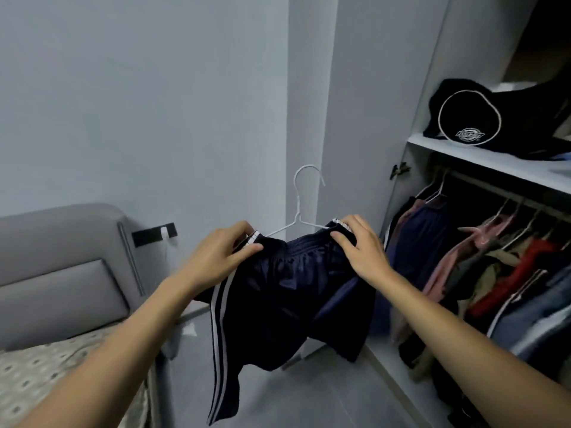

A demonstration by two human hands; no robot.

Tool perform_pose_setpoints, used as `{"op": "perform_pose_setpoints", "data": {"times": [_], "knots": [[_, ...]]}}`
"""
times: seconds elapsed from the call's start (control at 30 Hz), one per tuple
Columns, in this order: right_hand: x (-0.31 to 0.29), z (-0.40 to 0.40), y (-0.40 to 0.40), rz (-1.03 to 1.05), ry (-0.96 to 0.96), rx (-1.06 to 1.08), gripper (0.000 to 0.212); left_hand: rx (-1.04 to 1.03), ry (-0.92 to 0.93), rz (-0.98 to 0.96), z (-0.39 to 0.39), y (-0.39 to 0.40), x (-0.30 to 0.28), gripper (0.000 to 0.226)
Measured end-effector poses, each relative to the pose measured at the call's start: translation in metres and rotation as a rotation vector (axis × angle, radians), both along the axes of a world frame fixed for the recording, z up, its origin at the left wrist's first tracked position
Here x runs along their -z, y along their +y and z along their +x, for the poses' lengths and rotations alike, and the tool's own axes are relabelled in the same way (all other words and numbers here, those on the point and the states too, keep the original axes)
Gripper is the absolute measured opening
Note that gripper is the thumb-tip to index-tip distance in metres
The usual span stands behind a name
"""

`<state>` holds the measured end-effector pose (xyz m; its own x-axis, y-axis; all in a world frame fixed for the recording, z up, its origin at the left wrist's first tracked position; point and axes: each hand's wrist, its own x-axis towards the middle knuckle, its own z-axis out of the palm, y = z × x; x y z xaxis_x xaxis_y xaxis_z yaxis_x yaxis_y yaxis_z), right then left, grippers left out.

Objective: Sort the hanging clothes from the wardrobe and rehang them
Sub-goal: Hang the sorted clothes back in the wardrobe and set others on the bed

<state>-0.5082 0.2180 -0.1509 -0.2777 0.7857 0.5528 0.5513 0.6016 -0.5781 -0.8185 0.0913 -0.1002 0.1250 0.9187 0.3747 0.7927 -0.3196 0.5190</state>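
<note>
— Head view first: where are the shorts?

— Centre of the frame, in mid-air. The dark navy shorts (287,291) hang from a white wire hanger (304,208), with the waistband across the top and the legs dropping toward the bottom of the frame. White stripes run down the leg on the left.

— Which way does the hanger lie?

— Its shoulders run left to right, rising slightly toward the right. The hook stands above them, its open end curling to the right, against the pale wall.

— And the hands?

— The left hand (216,253) pinches the waistband at its left end, fingers curled over the fabric. The right hand (360,245) grips the right end, fingers bent down onto the bunched cloth. I cannot tell whether either also holds the wire beneath.

— What surrounds them?

— On the right of the frame is the open wardrobe (411,88). Hanging clothes (494,267) crowd its rail, among them pink, red and blue pieces. On the shelf (482,162) above lies a black bag (482,118) with white round piping. At lower left is a bed (40,369) with a patterned cover and a grey padded headboard (58,267).
</note>
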Motion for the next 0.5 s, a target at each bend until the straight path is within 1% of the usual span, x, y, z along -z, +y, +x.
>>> {"op": "perform_pose_setpoints", "data": {"times": [0.03, 0.1, 0.2, 0.27, 0.33, 0.5], "knots": [[0.002, 0.008, 0.010, 0.001, -0.009, 0.034, 0.023, 0.039, -0.027, -0.011, 0.004, 0.020, 0.001, 0.024], [0.004, 0.026, 0.028, -0.004, -0.026, 0.107, 0.024, 0.111, -0.152, -0.018, 0.018, 0.055, 0.002, 0.021], [0.007, 0.052, 0.051, -0.003, -0.085, 0.268, 0.035, 0.210, -0.312, -0.065, 0.044, 0.105, 0.002, 0.015], [0.010, 0.072, 0.061, 0.001, -0.116, 0.391, 0.045, 0.269, -0.367, -0.105, 0.064, 0.134, 0.002, 0.014], [0.013, 0.091, 0.070, 0.039, -0.134, 0.470, 0.050, 0.318, -0.401, -0.135, 0.089, 0.161, 0.006, 0.015], [0.019, 0.126, 0.105, 0.016, -0.176, 0.435, 0.059, 0.353, -0.466, -0.180, 0.154, 0.227, 0.027, 0.014]]}}
